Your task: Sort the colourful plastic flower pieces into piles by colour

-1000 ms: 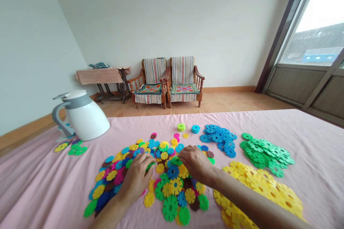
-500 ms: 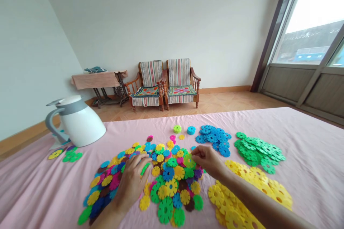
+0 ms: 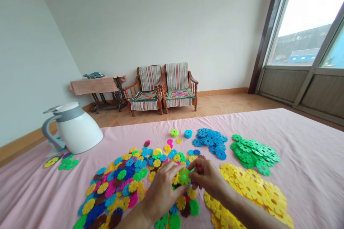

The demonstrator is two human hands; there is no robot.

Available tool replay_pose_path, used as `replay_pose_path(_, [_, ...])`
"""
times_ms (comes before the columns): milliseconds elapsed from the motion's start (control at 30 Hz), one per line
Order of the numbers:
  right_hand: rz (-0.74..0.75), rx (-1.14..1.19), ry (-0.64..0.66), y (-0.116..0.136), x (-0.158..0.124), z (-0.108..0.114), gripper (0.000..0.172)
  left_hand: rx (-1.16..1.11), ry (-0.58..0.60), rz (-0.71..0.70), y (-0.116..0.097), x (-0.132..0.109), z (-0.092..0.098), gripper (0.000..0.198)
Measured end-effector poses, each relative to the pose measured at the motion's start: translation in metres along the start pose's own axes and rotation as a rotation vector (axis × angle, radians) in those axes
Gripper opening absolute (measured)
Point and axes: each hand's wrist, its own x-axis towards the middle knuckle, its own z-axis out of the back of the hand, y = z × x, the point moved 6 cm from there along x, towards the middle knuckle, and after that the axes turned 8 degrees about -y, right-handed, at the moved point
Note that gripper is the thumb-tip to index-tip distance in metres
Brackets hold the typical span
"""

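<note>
A green notched plastic disc (image 3: 184,177) is held up over a mixed pile of coloured discs (image 3: 129,171). My right hand (image 3: 208,177) pinches its right edge between thumb and fingers. From the other side my left hand (image 3: 165,186) closes round it, index finger above and thumb along the lower edge. Whether a second disc sits between the two hands I cannot make out. Beneath them lie yellow, blue, pink, brown and green discs, partly covered by my hands and forearms.
Sorted heaps of blue discs (image 3: 211,141), green discs (image 3: 254,152) and yellow discs (image 3: 249,193) lie to the right. A lime stack (image 3: 174,133) and a blue stack (image 3: 188,134) stand behind. A white jug (image 3: 79,130) is at left on the pink cloth (image 3: 303,157).
My left hand has moved right, from the left part of the pile to the disc. My right hand has come slightly down and toward me, still pinching the green disc. The view has shifted slightly.
</note>
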Motion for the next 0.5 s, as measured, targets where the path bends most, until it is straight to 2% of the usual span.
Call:
replay_pose_path(67, [0.004,-0.011,0.003,-0.002,-0.002,0.003,0.018,0.031,-0.019,-0.013,0.003,0.003,0.001,0.037])
replay_pose_path(167, [0.106,-0.067,-0.053,0.001,-0.009,0.016,0.016,0.109,-0.099,-0.008,0.018,0.019,0.011,0.037])
replay_pose_path(333, [0.191,-0.27,-0.143,0.003,-0.02,0.038,0.021,0.184,-0.216,0.113,0.068,0.074,0.029,0.029])
replay_pose_path(500, [0.239,-0.345,-0.168,-0.001,-0.018,0.047,0.023,0.243,-0.24,0.167,0.1,0.123,0.019,0.032])
